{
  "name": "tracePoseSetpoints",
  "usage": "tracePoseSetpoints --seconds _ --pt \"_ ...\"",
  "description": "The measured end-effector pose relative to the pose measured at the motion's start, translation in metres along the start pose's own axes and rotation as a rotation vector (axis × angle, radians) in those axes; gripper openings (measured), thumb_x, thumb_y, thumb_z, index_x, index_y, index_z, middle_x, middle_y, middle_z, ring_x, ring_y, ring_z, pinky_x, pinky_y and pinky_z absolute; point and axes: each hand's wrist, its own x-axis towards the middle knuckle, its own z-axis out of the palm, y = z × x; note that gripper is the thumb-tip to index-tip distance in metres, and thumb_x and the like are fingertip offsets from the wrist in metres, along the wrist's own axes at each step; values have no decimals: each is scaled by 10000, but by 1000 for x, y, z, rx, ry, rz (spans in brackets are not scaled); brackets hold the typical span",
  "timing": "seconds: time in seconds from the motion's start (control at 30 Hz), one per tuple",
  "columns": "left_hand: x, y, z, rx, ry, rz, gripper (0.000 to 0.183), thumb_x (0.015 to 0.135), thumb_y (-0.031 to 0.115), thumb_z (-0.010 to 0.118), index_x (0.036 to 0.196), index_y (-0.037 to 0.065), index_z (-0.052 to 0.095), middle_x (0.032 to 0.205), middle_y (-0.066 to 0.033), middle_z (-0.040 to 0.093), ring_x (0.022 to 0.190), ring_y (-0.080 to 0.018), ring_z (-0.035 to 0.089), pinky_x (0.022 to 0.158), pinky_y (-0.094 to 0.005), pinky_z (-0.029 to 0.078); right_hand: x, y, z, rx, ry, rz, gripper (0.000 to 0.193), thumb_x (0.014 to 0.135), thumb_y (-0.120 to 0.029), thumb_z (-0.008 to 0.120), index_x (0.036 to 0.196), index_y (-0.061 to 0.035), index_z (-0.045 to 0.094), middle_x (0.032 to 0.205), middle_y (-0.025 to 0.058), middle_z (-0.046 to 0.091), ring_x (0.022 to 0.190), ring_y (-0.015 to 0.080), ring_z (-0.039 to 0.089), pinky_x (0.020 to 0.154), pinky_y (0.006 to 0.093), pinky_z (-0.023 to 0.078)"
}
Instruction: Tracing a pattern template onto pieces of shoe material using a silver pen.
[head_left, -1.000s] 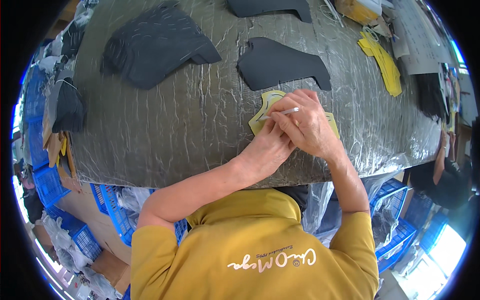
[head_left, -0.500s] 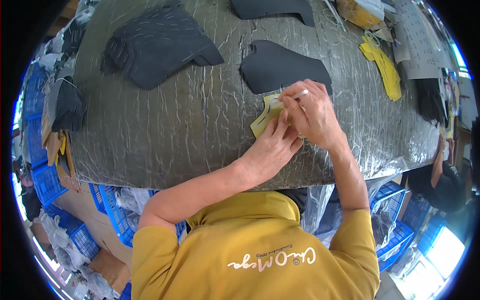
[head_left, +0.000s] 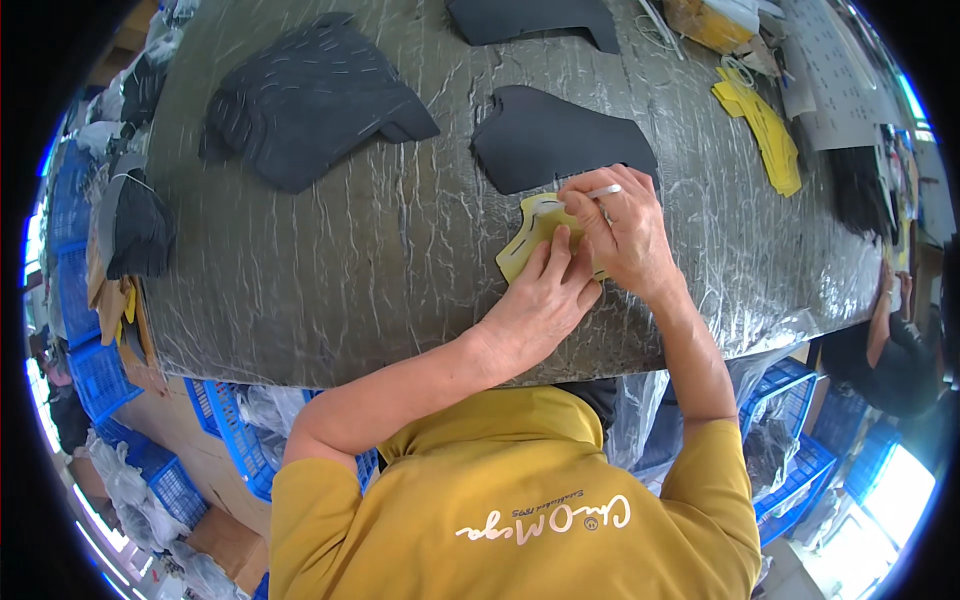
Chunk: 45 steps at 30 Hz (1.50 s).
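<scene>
A yellow template (head_left: 515, 258) with dark slots lies on the table near its front edge. My left hand (head_left: 538, 300) rests on it with fingers stretched out, pressing it down. In my right hand (head_left: 632, 238) is a white pen (head_left: 606, 191), gripped between thumb and fingers and tilted. Its tip is at the upper part of the template, hidden by my fingers. Just beyond lies a stack of black cut pieces (head_left: 560, 142), close to the template's far edge. Whatever is under the template cannot be made out.
Black pieces with white dashes (head_left: 315, 105) lie fanned out at the far left. Another black piece (head_left: 535, 20) is at the far edge. Yellow templates tied with string (head_left: 768, 140) lie on the right. Blue crates (head_left: 238, 430) stand below the table. A person (head_left: 890, 360) is at the far right.
The view has shifted slightly. Both hands stay at the template, and the pen in my right hand has moved only a little along its upper part.
</scene>
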Motion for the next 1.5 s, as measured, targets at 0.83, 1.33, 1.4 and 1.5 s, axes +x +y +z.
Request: tracePoseSetpoints --seconds 0.83,1.33,1.4,1.5 --pt "3 -1 -13 -17 -9 10 317 761 68 702 1063 11 625 1461 -209 516 1335 -416 488 1097 -421 469 -44 5 -19 -184 221 70 19 966 -102 660 960 -83 661 863 16 699 778 240 633 878 413 439" --pt "5 0 -15 -1 -47 4 314 762 35 697 1065 10 616 1490 -192 490 1343 -423 490 1056 -410 512 -61 5 -31 -142 254 143 28 916 -79 681 924 -103 668 806 15 683 784 244 639 907 413 442" --pt "6 0 -15 2 -47 13 310 765 28 695 1064 7 616 1493 -193 487 1341 -426 492 1051 -410 519 -66 6 -35 -169 243 166 26 920 -83 680 917 -101 661 820 15 685 784 245 640 903 417 444" --pt "5 0 -14 -12 -41 5 299 773 23 689 1062 2 614 1497 -192 484 1341 -424 492 1046 -407 526 -70 8 -41 -185 255 167 22 925 -83 675 921 -95 658 826 14 686 778 246 638 900 417 445"
